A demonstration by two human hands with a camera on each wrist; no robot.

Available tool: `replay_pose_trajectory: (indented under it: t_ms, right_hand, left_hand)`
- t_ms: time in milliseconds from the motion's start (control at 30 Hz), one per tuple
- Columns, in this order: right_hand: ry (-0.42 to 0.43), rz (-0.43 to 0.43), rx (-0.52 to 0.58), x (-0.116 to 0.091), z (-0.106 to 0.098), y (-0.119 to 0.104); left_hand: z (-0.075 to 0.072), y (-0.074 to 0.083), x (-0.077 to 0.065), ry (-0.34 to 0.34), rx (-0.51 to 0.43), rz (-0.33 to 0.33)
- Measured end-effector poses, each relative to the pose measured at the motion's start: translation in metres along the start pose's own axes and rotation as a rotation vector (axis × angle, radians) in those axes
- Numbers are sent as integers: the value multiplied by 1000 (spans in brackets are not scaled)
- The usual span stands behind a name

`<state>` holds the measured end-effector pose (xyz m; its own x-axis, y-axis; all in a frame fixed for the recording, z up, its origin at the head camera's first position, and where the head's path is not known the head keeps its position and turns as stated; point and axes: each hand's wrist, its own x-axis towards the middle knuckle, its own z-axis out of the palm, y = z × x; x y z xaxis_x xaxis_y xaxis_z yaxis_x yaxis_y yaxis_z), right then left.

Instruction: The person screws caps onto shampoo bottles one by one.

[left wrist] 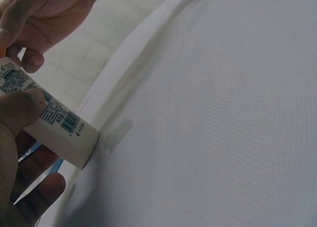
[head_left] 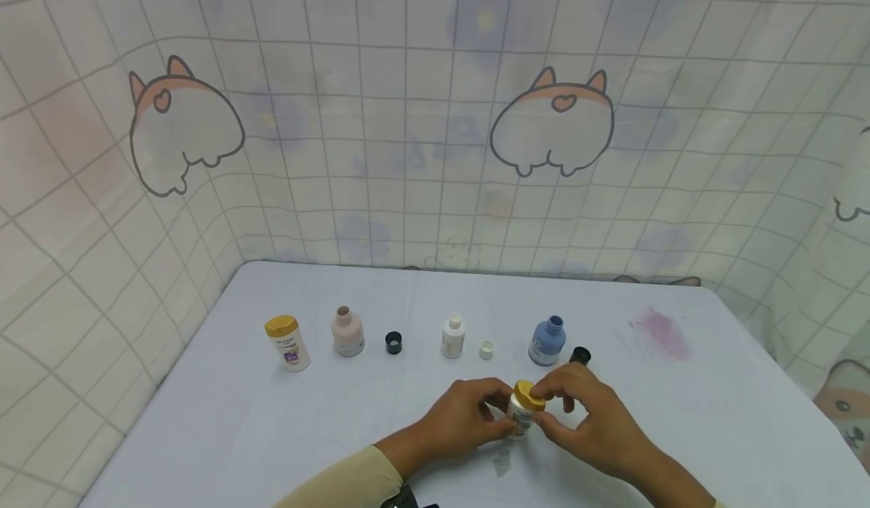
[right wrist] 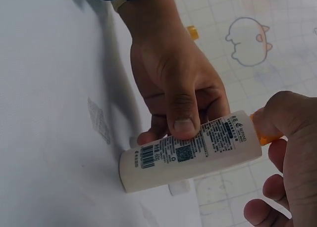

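A white bottle [head_left: 520, 422] with printed label text stands upright on the white table in front of me. My left hand [head_left: 462, 420] grips its body, the thumb lying across the label [right wrist: 190, 158] in the right wrist view. Over its yellow-orange cap [head_left: 527, 395] my right hand [head_left: 593, 416] bends its fingers, thumb and forefinger pinching it from the side. The right wrist view shows the cap [right wrist: 267, 130] partly hidden by those fingers. Down at the tabletop, the bottle's base [left wrist: 89, 148] appears in the left wrist view.
Behind the hands stand a yellow-capped white bottle [head_left: 290, 348], a capless pink bottle [head_left: 348, 334], a small white bottle [head_left: 452, 338] and a capless blue bottle [head_left: 546, 343]. A black cap [head_left: 393, 343], a white cap [head_left: 486, 350] and another black cap [head_left: 581, 355] lie among them.
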<state>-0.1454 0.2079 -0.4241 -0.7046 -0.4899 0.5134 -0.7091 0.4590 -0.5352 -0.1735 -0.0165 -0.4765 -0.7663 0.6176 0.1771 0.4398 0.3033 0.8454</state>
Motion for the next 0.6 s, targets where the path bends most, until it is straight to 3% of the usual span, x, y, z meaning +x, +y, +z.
replay_pose_trajectory:
  t_ms: [167, 433, 600]
  right_hand:
    - [-11, -23, 30, 0, -1, -1]
    - [25, -74, -14, -1, 2, 3]
    - [8, -66, -1, -1, 4, 4]
  left_hand:
    - [0, 0, 0, -1, -9, -10]
    - [0, -1, 0, -3, 3, 19]
    - [-1, 1, 0, 2, 6, 24]
